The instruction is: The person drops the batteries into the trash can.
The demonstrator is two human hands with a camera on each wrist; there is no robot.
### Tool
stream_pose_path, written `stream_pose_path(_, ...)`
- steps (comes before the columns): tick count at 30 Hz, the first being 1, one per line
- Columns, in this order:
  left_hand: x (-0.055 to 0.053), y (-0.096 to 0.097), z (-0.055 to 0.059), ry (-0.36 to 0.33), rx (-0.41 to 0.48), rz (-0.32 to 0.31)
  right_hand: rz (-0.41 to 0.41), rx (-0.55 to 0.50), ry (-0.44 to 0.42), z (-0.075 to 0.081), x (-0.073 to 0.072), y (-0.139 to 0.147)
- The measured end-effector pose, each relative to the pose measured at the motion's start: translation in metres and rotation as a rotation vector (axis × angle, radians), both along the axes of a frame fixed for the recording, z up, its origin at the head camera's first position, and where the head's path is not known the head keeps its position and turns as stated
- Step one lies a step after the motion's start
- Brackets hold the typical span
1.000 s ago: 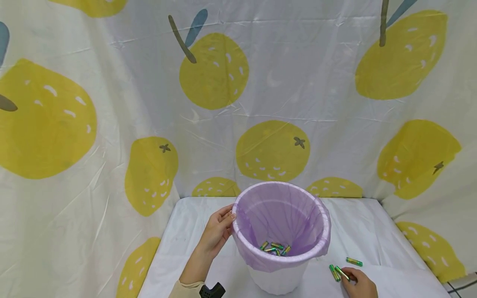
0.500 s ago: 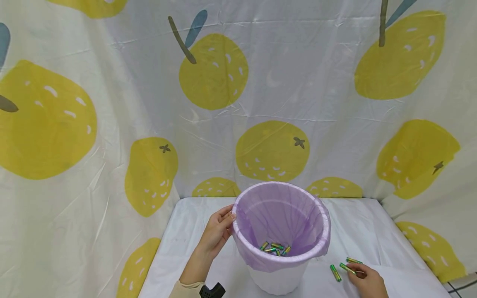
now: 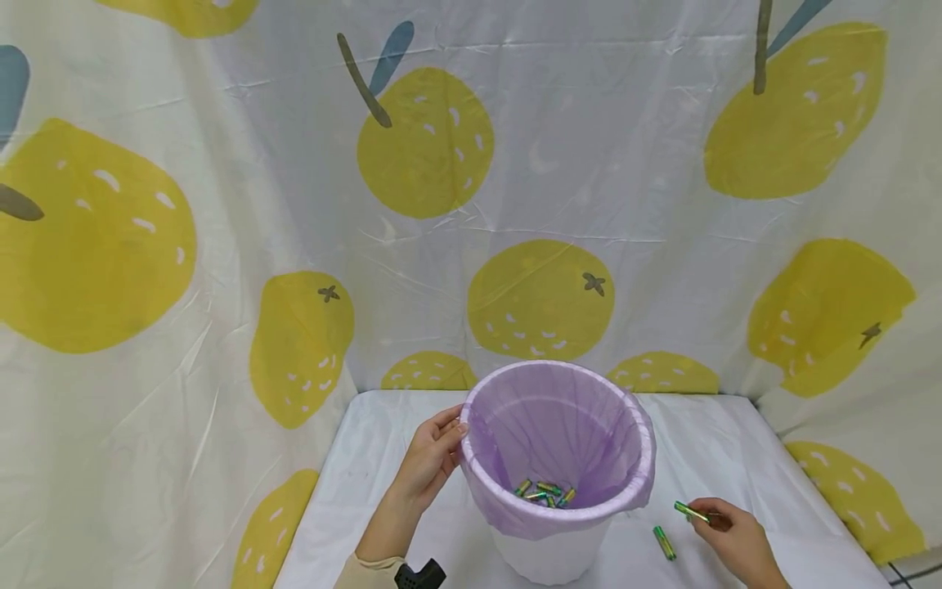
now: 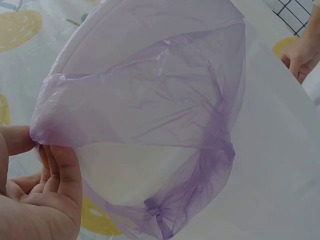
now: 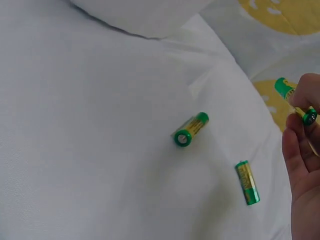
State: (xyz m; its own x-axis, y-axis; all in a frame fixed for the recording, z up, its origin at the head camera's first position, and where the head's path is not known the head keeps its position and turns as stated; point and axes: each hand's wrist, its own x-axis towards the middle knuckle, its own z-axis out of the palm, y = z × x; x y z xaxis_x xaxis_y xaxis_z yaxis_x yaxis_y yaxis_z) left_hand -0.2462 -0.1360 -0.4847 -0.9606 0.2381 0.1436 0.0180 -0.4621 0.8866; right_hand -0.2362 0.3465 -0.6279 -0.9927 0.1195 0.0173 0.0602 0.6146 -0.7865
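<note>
A white bin [image 3: 548, 556] with a purple bag [image 3: 559, 401] folded over its rim stands on the table. My left hand [image 3: 430, 458] grips the rim at its left side, thumb and fingers pinching bag and edge; the left wrist view shows this hand [image 4: 47, 180] close up. Several green-and-gold batteries [image 3: 546, 493] lie at the bottom of the bag. To the right of the bin, my right hand [image 3: 736, 540] pinches a battery [image 3: 690, 512] between thumb and fingers, raised over the cloth. Below it in the right wrist view lie two batteries, one nearer the bin [image 5: 192, 129] and another [image 5: 248, 183].
White cloth [image 3: 780, 491] covers the table. Curtains [image 3: 648, 164] printed with yellow fruit hang behind it and on both sides. A black device [image 3: 419, 574] sits on the left wrist. Part of a wire grid [image 4: 295, 15] shows at the left wrist view's upper right.
My right hand has moved right and up with its battery, away from the one lying near the bin. My left hand has stayed on the rim.
</note>
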Motion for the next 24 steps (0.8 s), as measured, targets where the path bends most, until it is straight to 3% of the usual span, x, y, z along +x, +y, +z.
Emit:
stream_pose_path(10, -0.001, 0.002, 0.001, -0.001, -0.001, 0.011, 0.065, 0.043, 0.123, 0.036, -0.012, -0.001)
stream_pose_path(18, 0.0, 0.002, 0.001, -0.011, 0.001, 0.013, 0.114, 0.007, 0.13, 0.059, -0.015, -0.003)
stream_pose_path(24, 0.0, 0.0, 0.001, 0.007, -0.014, 0.006, 0.144, -0.009, 0.223, 0.079, -0.02, -0.008)
